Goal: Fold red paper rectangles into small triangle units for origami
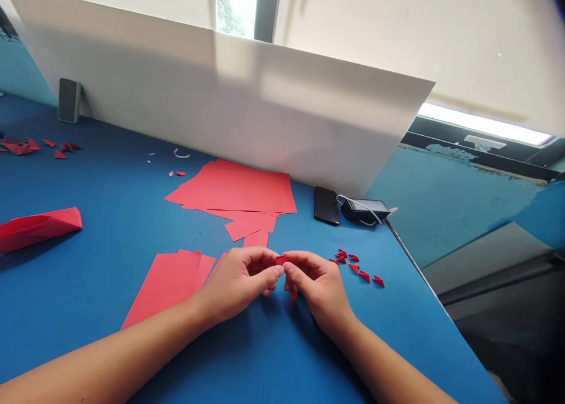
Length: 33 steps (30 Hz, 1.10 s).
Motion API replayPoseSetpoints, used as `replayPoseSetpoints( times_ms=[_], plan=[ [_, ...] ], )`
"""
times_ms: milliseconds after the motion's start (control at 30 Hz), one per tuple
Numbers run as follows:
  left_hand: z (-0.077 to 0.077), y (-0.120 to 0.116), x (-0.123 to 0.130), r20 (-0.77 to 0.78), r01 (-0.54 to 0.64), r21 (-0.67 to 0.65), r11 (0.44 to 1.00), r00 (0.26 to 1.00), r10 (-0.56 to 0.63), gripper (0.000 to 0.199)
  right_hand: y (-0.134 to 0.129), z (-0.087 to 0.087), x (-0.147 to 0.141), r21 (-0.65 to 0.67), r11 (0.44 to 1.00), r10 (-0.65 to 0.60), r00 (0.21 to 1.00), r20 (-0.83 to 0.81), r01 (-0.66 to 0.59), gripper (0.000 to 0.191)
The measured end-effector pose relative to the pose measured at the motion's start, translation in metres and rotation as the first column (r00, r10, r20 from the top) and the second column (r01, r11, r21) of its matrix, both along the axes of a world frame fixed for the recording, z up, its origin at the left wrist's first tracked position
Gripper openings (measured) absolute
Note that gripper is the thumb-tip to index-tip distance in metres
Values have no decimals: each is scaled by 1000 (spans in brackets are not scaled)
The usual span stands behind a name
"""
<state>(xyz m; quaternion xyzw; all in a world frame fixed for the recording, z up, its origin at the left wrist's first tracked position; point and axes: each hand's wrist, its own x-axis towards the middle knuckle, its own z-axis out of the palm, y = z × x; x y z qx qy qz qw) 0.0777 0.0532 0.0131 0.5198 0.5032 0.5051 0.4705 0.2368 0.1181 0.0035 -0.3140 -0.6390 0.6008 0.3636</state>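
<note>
Between my two hands is a small piece of folded red paper, pinched at both sides by thumbs and fingers. My left hand grips its left end, and my right hand its right end; both are closed on it just above the blue table. To the right of my right hand lie several small folded red paper triangles. Left of my left hand rests a pile of red paper rectangles, partly covered by my forearm. Beyond my hands is a stack of larger red sheets with smaller strips under its near edge.
A black phone and a dark device with a white cable sit near the right edge of the blue table. At left lie a large folded red paper piece and more red triangles. A white board stands behind, with a grey box-shaped object.
</note>
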Motion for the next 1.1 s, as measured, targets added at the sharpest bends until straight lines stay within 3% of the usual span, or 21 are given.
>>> replayPoseSetpoints(
  times_ms=[233,500,833,1100],
  plan=[
    [-6,1,2,-31,-30,23,999,999,31,23,2,0,0,4,999,31,999,5,-31,23],
    [-1,1,-1,-46,-8,-5,1000,999,8,25,3,2,1,-24,997,67,997,-38,-68,21],
    [2,0,-1,-89,22,-16,1000,996,-23,25,0,10,1,-33,997,73,997,23,-72,22],
    [0,0,-3,-129,31,3,1000,991,-31,26,3,7,2,0,997,83,996,25,-83,18]
  ],
)
